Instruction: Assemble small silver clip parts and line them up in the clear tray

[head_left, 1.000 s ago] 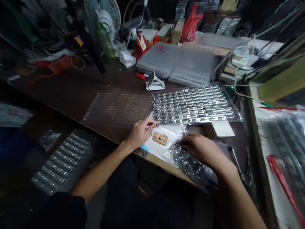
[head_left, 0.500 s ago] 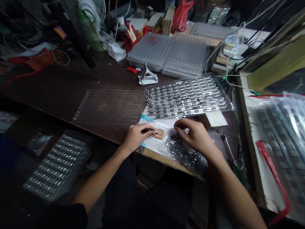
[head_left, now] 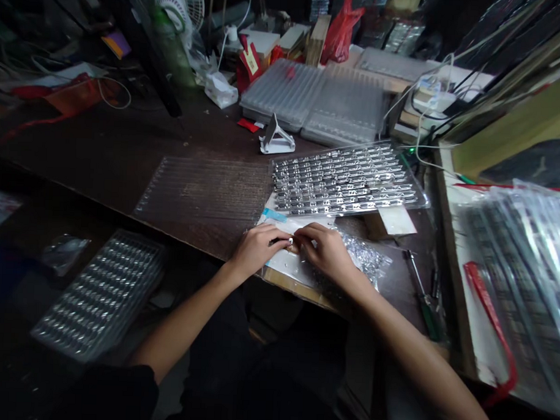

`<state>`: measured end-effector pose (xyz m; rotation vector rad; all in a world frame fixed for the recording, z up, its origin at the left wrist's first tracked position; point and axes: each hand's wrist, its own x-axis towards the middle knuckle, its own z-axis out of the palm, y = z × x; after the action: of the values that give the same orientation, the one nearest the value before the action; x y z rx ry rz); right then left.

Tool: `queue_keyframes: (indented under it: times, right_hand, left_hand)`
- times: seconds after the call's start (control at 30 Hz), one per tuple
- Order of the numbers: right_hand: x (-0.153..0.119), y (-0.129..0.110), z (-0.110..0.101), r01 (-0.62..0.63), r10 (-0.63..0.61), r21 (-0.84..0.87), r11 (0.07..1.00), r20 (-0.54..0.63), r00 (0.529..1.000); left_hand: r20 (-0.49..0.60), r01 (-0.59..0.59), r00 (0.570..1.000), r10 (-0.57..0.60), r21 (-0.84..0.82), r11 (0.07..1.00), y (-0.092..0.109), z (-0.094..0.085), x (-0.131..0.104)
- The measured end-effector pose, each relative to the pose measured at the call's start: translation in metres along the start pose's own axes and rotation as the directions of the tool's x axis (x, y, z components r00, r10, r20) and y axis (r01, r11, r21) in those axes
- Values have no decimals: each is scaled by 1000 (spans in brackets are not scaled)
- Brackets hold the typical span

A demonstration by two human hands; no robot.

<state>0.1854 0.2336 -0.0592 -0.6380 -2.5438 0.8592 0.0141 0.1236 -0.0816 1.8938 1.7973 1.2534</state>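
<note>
My left hand [head_left: 259, 248] is closed in a pinch on a small shiny part [head_left: 290, 241] above a small brown block [head_left: 293, 248] on the white work surface [head_left: 300, 271]. Close beside it, my right hand [head_left: 323, 251] is pinched too, its fingertips near the same part; what they hold is too small to make out. A pile of small shiny pieces [head_left: 363, 256] lies on clear plastic behind and beside my right hand. Beyond both hands sits a clear tray [head_left: 343, 180] with rows of metallic parts.
A clear ribbed tray [head_left: 207, 189] lies at the left. Stacked clear trays [head_left: 284, 94] and a white stand [head_left: 276, 138] are farther back. A screwdriver [head_left: 423, 291] is at the right; filled trays [head_left: 100, 295] sit lower left.
My right hand has moved left from above the shiny pieces to beside my left hand, fingertips close together. The view has shifted slightly.
</note>
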Motion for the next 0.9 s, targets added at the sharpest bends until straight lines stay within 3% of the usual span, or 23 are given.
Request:
queue_keyframes:
  times: [0.23, 0.4, 0.53, 0.63, 0.77, 0.9]
  right_hand:
    - [1, 1, 8, -45, 45, -33, 998, 0, 999]
    - [0, 0, 10, 41, -41, -17, 999, 45, 998]
    - [-3, -11, 9, 122, -90, -236, 964, 144, 986]
    - [-5, -19, 8, 141, -81, -312, 940, 199, 977]
    - [-4, -20, 2, 118, -59, -241, 963, 239, 969]
    - [-7, -8, -25, 16, 19, -216, 976, 156, 988]
  left_hand:
    - [-13, -19, 1000, 20, 16, 1000, 0, 0, -1]
    - [-199, 77, 977, -81, -31, 997, 1, -4, -2]
    - [-89, 73, 994, -63, 118, 990, -1, -6, -9]
    - [-18, 20, 1000, -17, 140, 990, -3, -8, -14]
    - [-96, 78, 993, -64, 145, 986, 1, -6, -12]
    - [-132, 80, 989, -72, 59, 995, 15, 4, -3]
